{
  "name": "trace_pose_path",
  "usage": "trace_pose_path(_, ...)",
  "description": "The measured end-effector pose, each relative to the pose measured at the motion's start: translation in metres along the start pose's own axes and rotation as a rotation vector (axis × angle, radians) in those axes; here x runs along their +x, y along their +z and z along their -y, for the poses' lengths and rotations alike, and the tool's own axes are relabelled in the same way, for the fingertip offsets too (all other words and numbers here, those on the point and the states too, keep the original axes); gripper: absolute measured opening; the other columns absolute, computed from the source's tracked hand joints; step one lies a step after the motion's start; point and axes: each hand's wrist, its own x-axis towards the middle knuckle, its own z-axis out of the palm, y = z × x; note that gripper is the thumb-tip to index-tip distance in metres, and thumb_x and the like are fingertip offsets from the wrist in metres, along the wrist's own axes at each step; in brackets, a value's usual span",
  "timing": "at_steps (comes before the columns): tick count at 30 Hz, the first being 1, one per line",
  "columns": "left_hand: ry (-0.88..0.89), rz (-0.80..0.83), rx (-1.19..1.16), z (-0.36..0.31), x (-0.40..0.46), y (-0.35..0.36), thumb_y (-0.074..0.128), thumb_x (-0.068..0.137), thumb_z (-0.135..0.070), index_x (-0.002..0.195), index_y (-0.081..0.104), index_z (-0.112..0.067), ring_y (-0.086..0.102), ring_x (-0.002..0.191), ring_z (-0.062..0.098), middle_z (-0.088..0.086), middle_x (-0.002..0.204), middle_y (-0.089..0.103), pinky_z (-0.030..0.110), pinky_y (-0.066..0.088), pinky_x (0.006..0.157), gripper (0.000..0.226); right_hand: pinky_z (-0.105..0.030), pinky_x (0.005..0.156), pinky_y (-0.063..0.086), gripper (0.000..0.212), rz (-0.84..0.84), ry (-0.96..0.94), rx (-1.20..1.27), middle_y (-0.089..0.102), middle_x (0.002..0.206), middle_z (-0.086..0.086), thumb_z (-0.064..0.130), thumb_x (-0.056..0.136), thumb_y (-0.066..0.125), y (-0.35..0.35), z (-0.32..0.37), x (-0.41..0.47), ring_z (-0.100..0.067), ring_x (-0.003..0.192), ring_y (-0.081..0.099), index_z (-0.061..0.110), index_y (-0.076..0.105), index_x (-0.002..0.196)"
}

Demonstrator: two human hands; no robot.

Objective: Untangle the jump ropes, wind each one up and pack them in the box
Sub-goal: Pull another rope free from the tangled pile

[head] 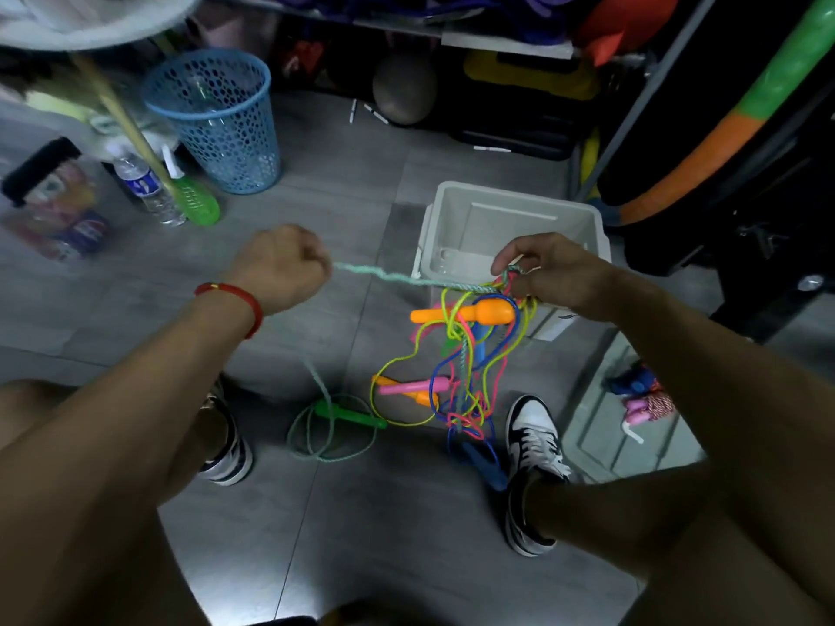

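My right hand (549,273) pinches the top of a hanging tangle of jump ropes (461,363) in yellow, blue, pink and orange, with orange (470,314) and pink handles (406,387) caught in it. My left hand (282,259) grips a pale green braided rope (388,276), stretched taut from the tangle toward the left. That rope's loose end lies coiled on the floor with its green handle (350,414). The open grey box (510,232) stands on the floor just behind the tangle.
A blue mesh waste basket (217,119), a water bottle (144,183) and a green brush stand at the back left. My two shoes (533,445) flank the ropes. A box lid with more ropes (646,399) lies at the right. Shelving fills the back.
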Motion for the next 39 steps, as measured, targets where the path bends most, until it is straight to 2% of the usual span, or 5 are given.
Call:
trace_pose_path(14, 0.212, 0.920, -0.179, -0.024, -0.040, 0.028, 0.051, 0.103, -0.029, 0.087, 0.068, -0.016, 0.055, 0.048, 0.016, 0.005, 0.056, 0.058, 0.035, 0.046, 0.080, 0.027, -0.039, 0.073, 0.059, 0.033, -0.141, -0.041, 0.055, 0.069, 0.080, -0.008, -0.009, 0.082, 0.066, 0.018, 0.026, -0.003, -0.016, 0.070, 0.066, 0.023, 0.072, 0.083)
trace_pose_path(23, 0.101, 0.563, -0.429, -0.015, -0.033, 0.027, 0.072, 0.086, 0.004, 0.079, 0.058, -0.006, 0.071, 0.094, 0.043, 0.027, 0.087, 0.073, 0.052, 0.054, 0.090, 0.018, -0.046, 0.076, 0.059, 0.030, -0.183, -0.008, -0.069, 0.073, 0.081, -0.012, -0.004, 0.079, 0.072, 0.003, 0.020, -0.003, -0.019, 0.069, 0.066, 0.026, 0.073, 0.079)
trace_pose_path(27, 0.213, 0.351, -0.204, -0.012, -0.026, 0.033, 0.080, 0.072, 0.006, 0.069, 0.061, -0.017, 0.071, 0.073, 0.023, 0.011, 0.079, 0.073, 0.044, 0.059, 0.074, 0.030, -0.049, 0.078, 0.059, 0.029, -0.142, -0.054, -0.074, 0.073, 0.079, -0.010, -0.004, 0.079, 0.072, 0.010, 0.029, -0.007, -0.025, 0.071, 0.068, 0.025, 0.075, 0.081)
trace_pose_path(33, 0.290, 0.502, -0.157, -0.030, -0.037, 0.042, 0.064, 0.073, 0.006, 0.122, 0.048, -0.028, 0.050, 0.060, 0.017, 0.001, 0.072, 0.056, 0.029, 0.043, 0.061, 0.062, -0.043, 0.078, 0.058, 0.031, -0.192, -0.084, -0.071, 0.074, 0.079, -0.006, -0.002, 0.079, 0.067, 0.020, 0.041, -0.007, -0.030, 0.079, 0.071, 0.027, 0.076, 0.085)
trace_pose_path(39, 0.353, 0.440, -0.254, -0.042, -0.040, 0.041, 0.075, 0.084, -0.047, 0.092, 0.062, -0.021, 0.051, 0.049, 0.005, -0.009, 0.063, 0.058, 0.026, 0.043, 0.055, 0.031, -0.028, 0.067, 0.056, 0.027, -0.150, -0.128, -0.074, 0.070, 0.073, 0.010, -0.001, 0.084, 0.068, 0.028, 0.049, -0.009, -0.010, 0.070, 0.069, 0.024, 0.077, 0.089)
